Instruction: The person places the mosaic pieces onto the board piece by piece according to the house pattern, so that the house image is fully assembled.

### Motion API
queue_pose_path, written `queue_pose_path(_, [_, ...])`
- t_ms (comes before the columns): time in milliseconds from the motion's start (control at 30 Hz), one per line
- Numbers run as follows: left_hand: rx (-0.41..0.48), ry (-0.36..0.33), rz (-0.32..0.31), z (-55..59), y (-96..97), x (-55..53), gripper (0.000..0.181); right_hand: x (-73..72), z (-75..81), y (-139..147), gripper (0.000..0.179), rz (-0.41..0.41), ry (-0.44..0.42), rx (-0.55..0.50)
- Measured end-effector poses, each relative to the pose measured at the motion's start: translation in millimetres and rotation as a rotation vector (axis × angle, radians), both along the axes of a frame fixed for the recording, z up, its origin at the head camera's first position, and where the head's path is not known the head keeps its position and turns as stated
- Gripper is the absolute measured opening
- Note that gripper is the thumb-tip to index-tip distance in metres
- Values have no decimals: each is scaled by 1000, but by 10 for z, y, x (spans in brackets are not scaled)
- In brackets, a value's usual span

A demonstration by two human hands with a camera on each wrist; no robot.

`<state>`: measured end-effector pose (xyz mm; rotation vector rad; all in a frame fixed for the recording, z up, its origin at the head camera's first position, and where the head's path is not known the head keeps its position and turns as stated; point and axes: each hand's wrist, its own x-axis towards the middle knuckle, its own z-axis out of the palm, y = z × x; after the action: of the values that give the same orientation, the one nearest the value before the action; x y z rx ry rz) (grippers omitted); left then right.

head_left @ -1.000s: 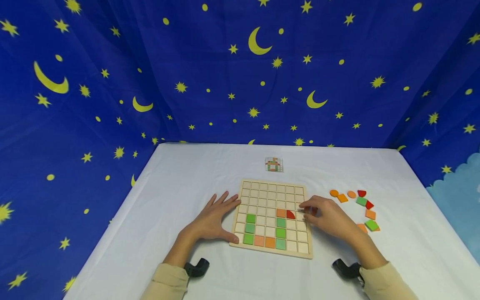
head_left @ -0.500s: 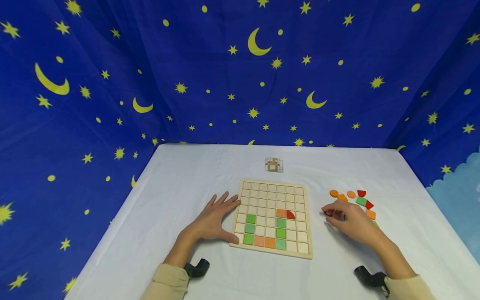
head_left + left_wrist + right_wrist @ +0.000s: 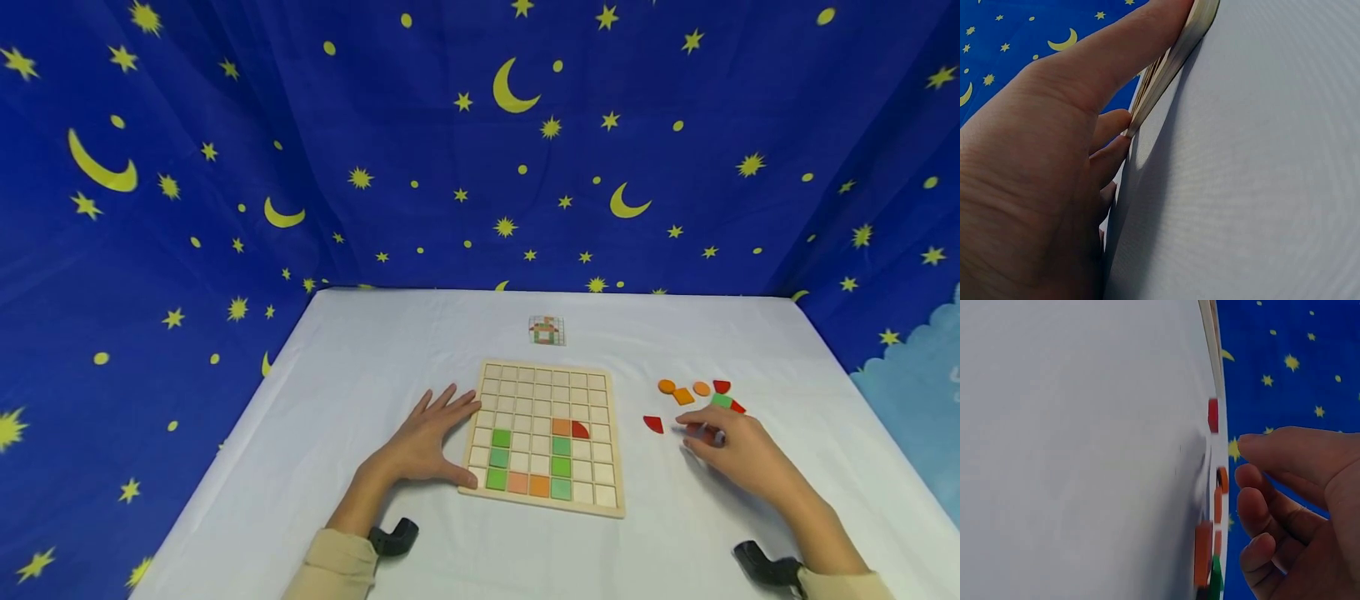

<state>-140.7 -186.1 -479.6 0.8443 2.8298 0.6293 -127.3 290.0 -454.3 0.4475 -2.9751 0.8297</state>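
Observation:
A wooden grid board (image 3: 522,406) lies on the table, with green tiles in two columns, orange tiles along the bottom and a red quarter-circle piece (image 3: 580,430) at upper right of them. My left hand (image 3: 427,437) is spread at the board's left edge, thumb and fingertips touching its rim; the left wrist view shows the thumb (image 3: 1129,50) against the edge. Over the table on the right hovers my right hand (image 3: 738,446), fingers loosely bent and nothing between them in the right wrist view. Another red quarter-circle piece (image 3: 653,425) lies between the board and that hand.
Loose pieces lie beyond the right hand: an orange disc (image 3: 667,387), an orange square (image 3: 683,396), a paler disc (image 3: 701,388), a red piece (image 3: 722,387) and others partly hidden. A small card with a house pattern (image 3: 547,330) lies behind the board.
My right hand has moved right, from the board's edge toward the loose pieces. A red quarter-circle piece now lies on the table, let go along the way. The left hand stays put.

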Motion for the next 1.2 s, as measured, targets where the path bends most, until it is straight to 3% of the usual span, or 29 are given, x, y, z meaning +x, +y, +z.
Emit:
queue_pose_path(333, [-12,11,2,-9,-15,-4,120,87,-28,227,30,-40,-51,69])
queue_pose_path(667, [-6,2,0,-19,-12,-11,120,200,-47,407,35,-51,-142,68])
queue_pose_path(1200, [-6,-1,7,-9,-10,-1,120,166,-84,368,35,-74,-170,82])
